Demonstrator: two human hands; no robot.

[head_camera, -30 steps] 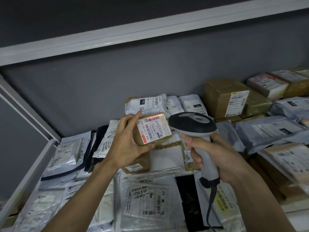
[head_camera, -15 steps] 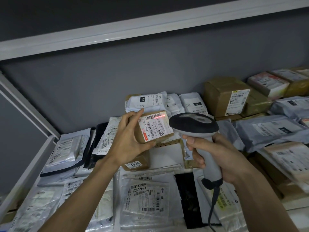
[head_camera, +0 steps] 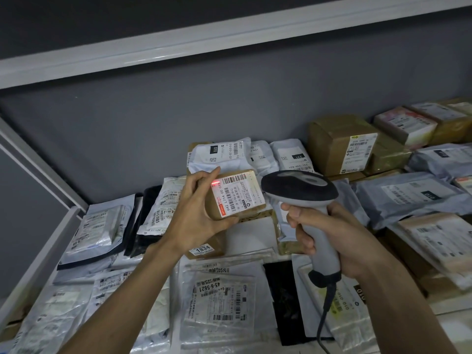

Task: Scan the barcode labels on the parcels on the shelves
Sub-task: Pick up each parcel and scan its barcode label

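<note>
**A:** Your left hand (head_camera: 196, 213) has its fingers and thumb wrapped round the small brown cardboard parcel with the white shipping label (head_camera: 236, 194), lifted clear above the heap on the white metal shelf (head_camera: 38, 256). Your right hand (head_camera: 339, 238) is clenched on the grip of the grey handheld barcode scanner with the black head (head_camera: 300, 187), forefinger at the front where a trigger would be. Where does the red aiming dot (head_camera: 215, 183) fall?

**B:** At the label's upper left corner, right by your fingertip, just beside the long barcode (head_camera: 235, 178) along the top edge and not on it.

**A:** So you correct the aim?

**B:** Yes. You turn the scanner head slightly to the right, or slide the parcel to the left, until the red light lies across the full run of bars. Keep your left fingertips on the cardboard edges, off the print.

**A:** The scanner head sits very near the label. Is that a problem?

**B:** Probably. You likely read more easily if you draw the scanner back a little and tilt the label so it faces the head squarely, without glare.

**A:** And the second, smaller barcode lower on the label?

**B:** You keep the beam off it, so that only one code registers. Hold both hands steady until the read confirms.
</note>
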